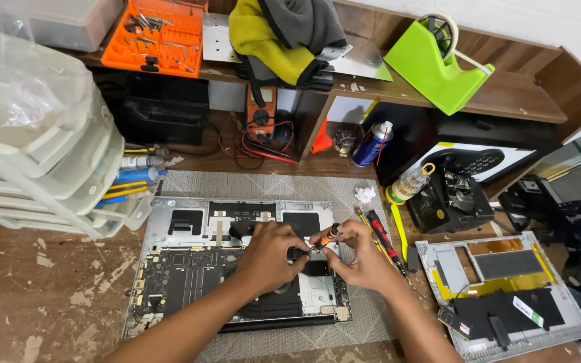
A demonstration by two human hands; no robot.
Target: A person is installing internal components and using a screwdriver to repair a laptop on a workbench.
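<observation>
An opened laptop chassis [237, 269] lies flat on a grey mat, silver frame up, its dark circuit board and black fan exposed. Over its middle a small screwdriver [329, 236] with an orange-and-black handle is tilted, tip down toward what seems to be a small dark part.

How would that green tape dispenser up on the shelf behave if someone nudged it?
The green tape dispenser looks chunky with a broad base, so it would probably slide rather than tip. It sits near the front edge of the wooden shelf, so a firm push might drop it. Its plastic body looks stiff.
</observation>
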